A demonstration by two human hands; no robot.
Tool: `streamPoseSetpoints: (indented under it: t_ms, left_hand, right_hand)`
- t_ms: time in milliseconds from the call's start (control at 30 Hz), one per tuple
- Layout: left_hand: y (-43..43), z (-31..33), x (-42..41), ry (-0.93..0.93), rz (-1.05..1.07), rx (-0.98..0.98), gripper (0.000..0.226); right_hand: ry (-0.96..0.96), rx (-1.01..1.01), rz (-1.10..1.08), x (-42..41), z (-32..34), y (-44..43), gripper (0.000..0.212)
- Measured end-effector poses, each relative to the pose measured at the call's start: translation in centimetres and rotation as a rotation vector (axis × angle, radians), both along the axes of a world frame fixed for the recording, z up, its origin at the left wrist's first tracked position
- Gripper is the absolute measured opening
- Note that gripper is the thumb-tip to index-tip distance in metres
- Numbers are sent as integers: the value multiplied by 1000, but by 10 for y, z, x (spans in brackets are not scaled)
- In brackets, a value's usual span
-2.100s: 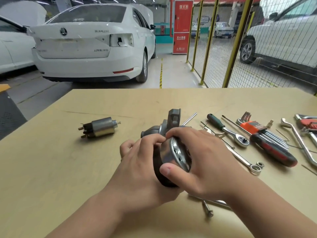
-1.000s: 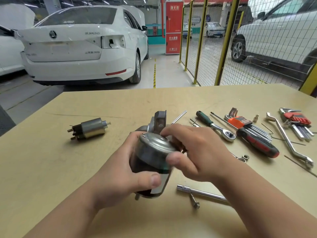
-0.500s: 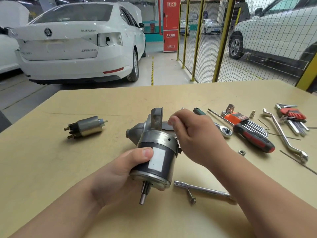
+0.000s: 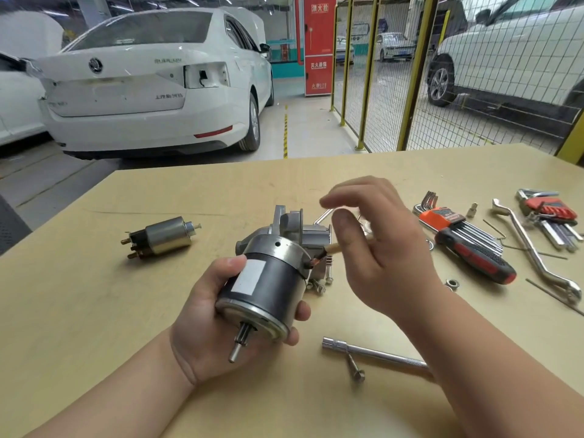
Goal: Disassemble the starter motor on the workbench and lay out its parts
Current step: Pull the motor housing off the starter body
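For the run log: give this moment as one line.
left hand grips black-and-silver cylindrical motor body | right hand open by tan-sleeved copper lead | silver cylindrical solenoid laid out

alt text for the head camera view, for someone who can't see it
A person's left hand grips a black motor body over a wooden workbench, while the right hand is raised beside its copper wire. A smaller metal cylinder lies to the left, and a screwdriver, hex keys and a wrench lie to the right.

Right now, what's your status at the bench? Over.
Left grip holds the motor body, shaft toward camera. Right grip open beside its copper lead. Solenoid laid out left. Loose bolts on bench behind motor.
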State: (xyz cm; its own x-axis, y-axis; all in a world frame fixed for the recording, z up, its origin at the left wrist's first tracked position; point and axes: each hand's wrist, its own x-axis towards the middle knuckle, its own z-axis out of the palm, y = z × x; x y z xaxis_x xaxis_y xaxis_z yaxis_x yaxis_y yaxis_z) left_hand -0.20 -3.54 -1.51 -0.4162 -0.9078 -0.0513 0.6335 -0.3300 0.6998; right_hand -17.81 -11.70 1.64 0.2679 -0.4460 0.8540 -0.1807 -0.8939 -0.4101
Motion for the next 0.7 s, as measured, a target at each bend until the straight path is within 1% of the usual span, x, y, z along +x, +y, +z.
streamPoseSetpoints:
  t_ms: [67,167,233,300,333,367,400,467,533,600,700]
  left_hand:
    - [0,-2,0,-1,-2,-29,62]
    - [-1,-5,-1,-11,13,-72,63]
    - [-2,-6,-1,-32,39,-93,64]
    - [-2,-7,-1,-91,69,-129,62]
    - [-1,-7,-1,-154,83,-155,60]
    - [-1,-7,-2,-259,101,-187,59]
    - [0,-8,-1,-396,124,-226,57]
    - [2,-10,-1,-682,190,-301,60]
    - [4,-12,-1,-874,241,-366,67]
    - [8,-13,-4,-988,283,-426,77]
    - [11,-15,-7,-1079,365,-523,96]
  right_hand:
    - [-32,-56,-30,-3,1,1,20]
    - [56,17,-72,-3,3,3,23]
    - [225,107,-104,-4,6,3,32]
    - [527,90,-159,-7,9,5,47]
    - [683,54,-182,-8,11,6,55]
    - [793,33,-193,-8,14,9,62]
    - [843,33,-188,-8,15,12,67]
    - [807,88,-127,-7,17,21,67]
    - [773,150,-47,-3,18,29,62]
    - [797,155,1,-2,17,34,60]
    - [815,181,38,-2,12,38,73]
